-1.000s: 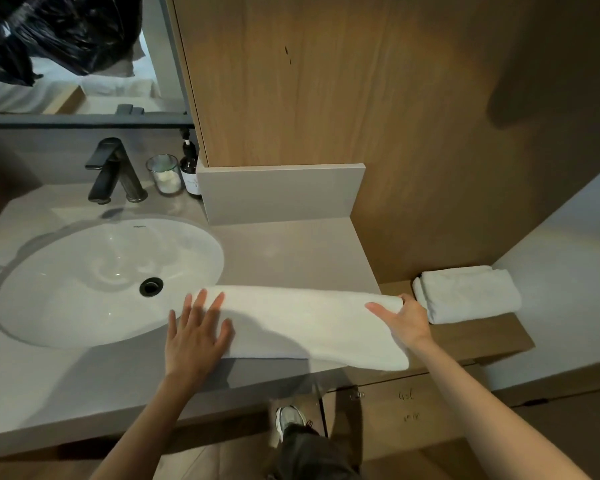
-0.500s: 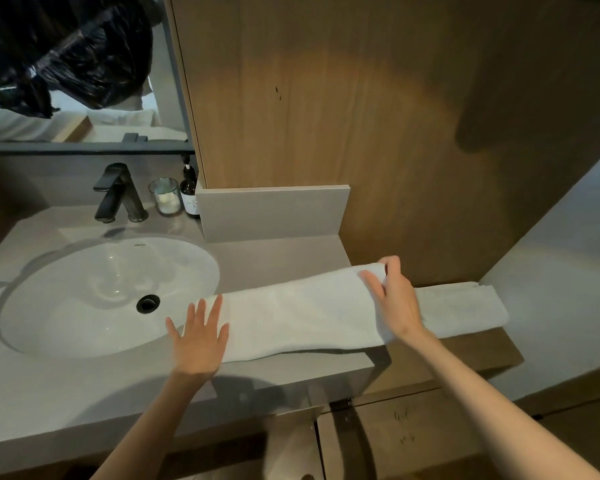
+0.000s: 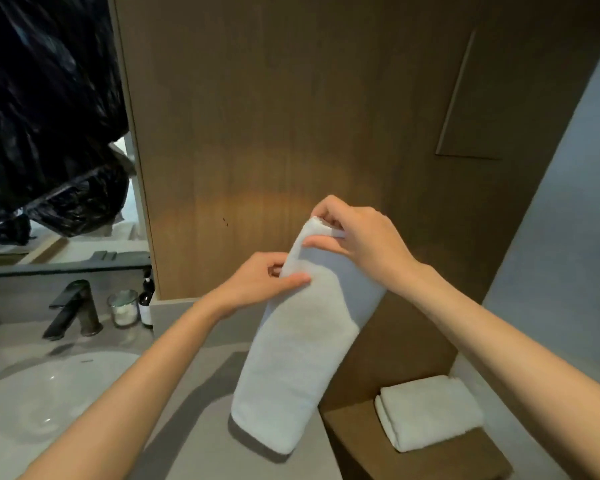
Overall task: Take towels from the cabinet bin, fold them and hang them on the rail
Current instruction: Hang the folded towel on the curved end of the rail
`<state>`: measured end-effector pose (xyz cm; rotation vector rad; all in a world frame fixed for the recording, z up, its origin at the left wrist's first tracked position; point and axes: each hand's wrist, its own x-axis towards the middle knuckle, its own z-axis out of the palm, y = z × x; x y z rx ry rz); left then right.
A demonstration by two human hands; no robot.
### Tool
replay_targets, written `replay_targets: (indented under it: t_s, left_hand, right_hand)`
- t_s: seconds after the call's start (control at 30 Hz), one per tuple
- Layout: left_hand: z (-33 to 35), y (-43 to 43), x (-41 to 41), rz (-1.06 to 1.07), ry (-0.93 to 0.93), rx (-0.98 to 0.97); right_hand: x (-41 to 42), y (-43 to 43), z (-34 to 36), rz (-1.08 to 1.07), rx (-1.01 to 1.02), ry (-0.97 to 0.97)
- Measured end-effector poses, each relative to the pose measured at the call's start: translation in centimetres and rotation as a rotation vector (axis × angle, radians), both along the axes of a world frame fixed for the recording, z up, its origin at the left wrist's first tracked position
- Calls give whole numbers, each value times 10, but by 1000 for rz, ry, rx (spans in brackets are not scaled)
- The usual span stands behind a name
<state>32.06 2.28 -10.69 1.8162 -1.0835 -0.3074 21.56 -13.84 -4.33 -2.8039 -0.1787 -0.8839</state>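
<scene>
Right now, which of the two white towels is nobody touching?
The small folded towel on the wooden ledge, lower right. The long towel is held up, pinched by the left hand and right hand.

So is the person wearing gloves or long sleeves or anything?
No. The left arm and right arm are bare as far as the picture reaches, with no sleeve in view. There are no gloves, no watch or bracelet at the wrists, and no rings on the fingers that show.
</scene>
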Motion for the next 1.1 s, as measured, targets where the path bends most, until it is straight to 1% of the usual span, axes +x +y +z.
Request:
replay_targets:
  t_s: [0.23, 0.3, 0.4, 0.5, 0.57, 0.67, 0.7, 0.77, 0.83, 0.87, 0.9, 0.93, 0.97, 1.03, 1.1]
  left_hand:
    - [100, -57, -25, 100, -52, -305]
    - [130, -67, -30, 83, -68, -376]
    - [174, -76, -38, 20, -20, -436]
    - [209, -79, -40, -18, -10, -399]
    - [227, -79, -38, -38, 2, -412]
    - [250, -76, -34, 20, -35, -456]
    - [257, -76, -32, 67, -60, -502]
    - [266, -78, -27, 246, -165, -622]
    - [271, -78, -23, 461, -364, -754]
    - [273, -77, -23, 529, -479, -804]
    - [275, -75, -25, 547, -574, -840]
    - [276, -74, -27, 517, -629, -847]
    - [276, -73, -31, 465, -641, -827]
    - [277, -73, -33, 399, -610, -716]
    - [281, -75, -26, 473, -678, -594]
  right_hand:
    - [-26, -48, 126, 0, 66, -118]
    - [-41, -62, 156, -2, 95, -94]
    - [-61, -78, 192, 32, 164, -84]
    - [-70, -80, 221, 83, 171, -216]
    - [-70, -75, 238, 107, 131, -313]
    - [-63, -60, 260, 116, 57, -446]
    - [-60, -54, 268, 108, 32, -484]
    - [-49, -43, 283, 90, -15, -533]
    - [-36, -35, 300, 71, -47, -560]
    - [-28, -31, 310, 58, -57, -577]
    - [-21, -27, 320, 48, -63, -595]
    - [-13, -23, 331, 39, -64, -610]
    - [-5, -19, 342, 29, -63, -623]
    - [9, -10, 363, -2, -51, -645]
    - [22, 1, 381, -24, 8, -661]
